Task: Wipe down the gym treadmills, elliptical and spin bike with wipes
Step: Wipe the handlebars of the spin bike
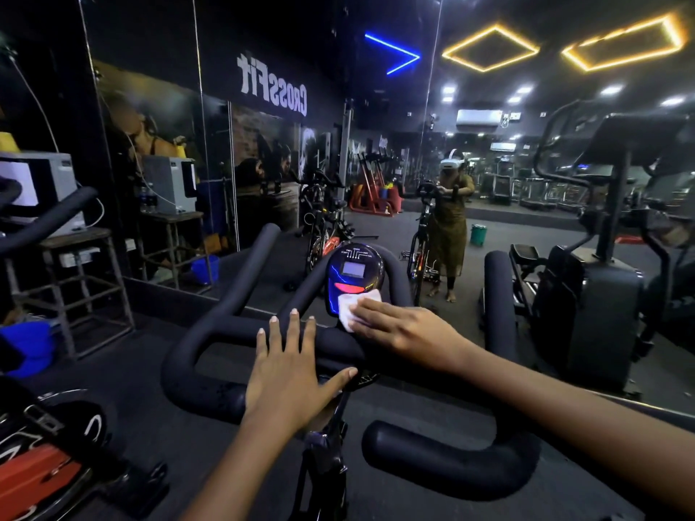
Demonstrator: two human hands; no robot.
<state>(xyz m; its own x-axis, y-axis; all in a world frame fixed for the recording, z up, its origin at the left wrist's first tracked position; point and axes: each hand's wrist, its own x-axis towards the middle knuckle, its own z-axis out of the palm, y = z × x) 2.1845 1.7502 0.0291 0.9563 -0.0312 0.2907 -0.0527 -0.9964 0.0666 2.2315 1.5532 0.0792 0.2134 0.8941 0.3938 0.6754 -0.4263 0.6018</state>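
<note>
1. Pressing the white wipe (355, 306) against the lower edge of the spin bike's console (353, 268), the right grip (406, 329) is lying flat with straight fingers, curling round nothing. With nothing pinching it, the wipe is probably at risk of sliding out and dropping to the floor.
2. The wipe is sitting just under the red button (348, 287). Hard rubbing there is likely risking a pressed button or moisture creeping into the display.
3. The left grip (289, 374) is resting flat and uncurled on the handlebar (210, 332), only steadying. A forceful stroke is liable to be shifting the bar.
4. The handlebar's outer loops and the elliptical (601, 295) on the right are lying beyond the wipe, so stopping here is risking missed surfaces.
</note>
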